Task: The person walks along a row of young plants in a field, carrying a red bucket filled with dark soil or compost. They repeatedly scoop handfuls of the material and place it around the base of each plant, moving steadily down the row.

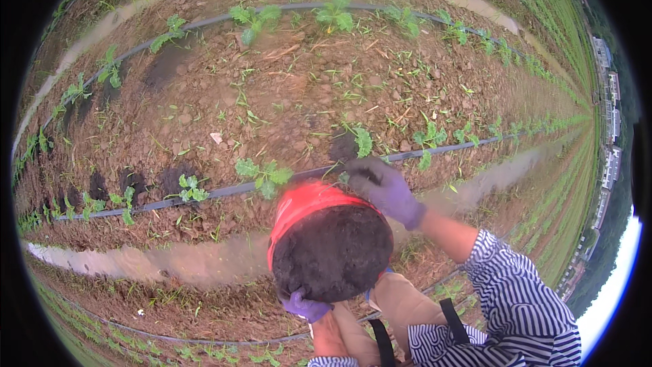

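Observation:
A red bucket (300,203) filled with dark, crumbly soil-like material (333,255) is held against the front of my legs. My left hand (305,306), in a purple glove, grips the bucket's near rim. My right hand (384,188), in a purple glove with dark, dirty fingers, is beyond the far right side of the bucket, over the drip line; whether it holds anything is unclear. Just past its fingers stands a leafy green seedling (363,142) with a dark patch (343,145) of the material beside it. Another seedling (265,176) grows left of the bucket.
A black drip irrigation hose (234,190) runs along the near edge of the raised soil bed, and another hose (214,19) follows the far edge. Seedlings line both. Muddy water fills the furrow (204,262) in front of me. Crop rows and buildings (611,163) lie to the right.

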Demonstrator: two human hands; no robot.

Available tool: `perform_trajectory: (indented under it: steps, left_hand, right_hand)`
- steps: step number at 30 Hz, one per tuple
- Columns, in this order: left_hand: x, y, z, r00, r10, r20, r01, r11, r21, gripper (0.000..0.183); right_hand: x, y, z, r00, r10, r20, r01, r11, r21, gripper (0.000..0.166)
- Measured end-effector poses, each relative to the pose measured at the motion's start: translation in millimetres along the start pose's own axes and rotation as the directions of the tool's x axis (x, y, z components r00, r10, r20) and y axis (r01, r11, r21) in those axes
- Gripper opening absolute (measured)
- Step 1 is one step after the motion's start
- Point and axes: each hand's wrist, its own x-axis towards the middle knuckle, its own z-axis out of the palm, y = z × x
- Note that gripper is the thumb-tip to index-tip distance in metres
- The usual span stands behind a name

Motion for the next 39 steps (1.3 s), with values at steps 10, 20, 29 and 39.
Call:
perform_trajectory:
  steps: [10, 20, 29, 39]
  left_hand:
    - [-13.2, 52.5, 30.4, 0.982, -0.178, -0.063, 0.166, 0.973, -0.158, 0.052]
    - [-13.1, 70.3, 38.9, 0.947, -0.32, -0.021, 0.305, 0.918, -0.254, 0.055]
    - [-7.8, 61.0, 26.5, 0.934, -0.357, -0.022, 0.328, 0.878, -0.349, 0.06]
    - [-11.3, 63.2, 36.6, 0.925, -0.379, -0.006, 0.36, 0.885, -0.295, 0.058]
  right_hand:
    - [-63.3, 22.3, 72.7, 0.744, -0.301, 0.597, 0.66, 0.472, -0.585, 0.066]
    - [-71.2, 44.7, 62.9, 0.825, -0.056, 0.563, 0.205, 0.957, -0.205, 0.048]
    - [119.7, -10.3, 81.1, 0.914, 0.019, 0.406, -0.105, 0.976, 0.192, 0.051]
    - [155.1, -8.3, 89.6, 0.981, -0.109, 0.161, 0.158, 0.927, -0.339, 0.042]
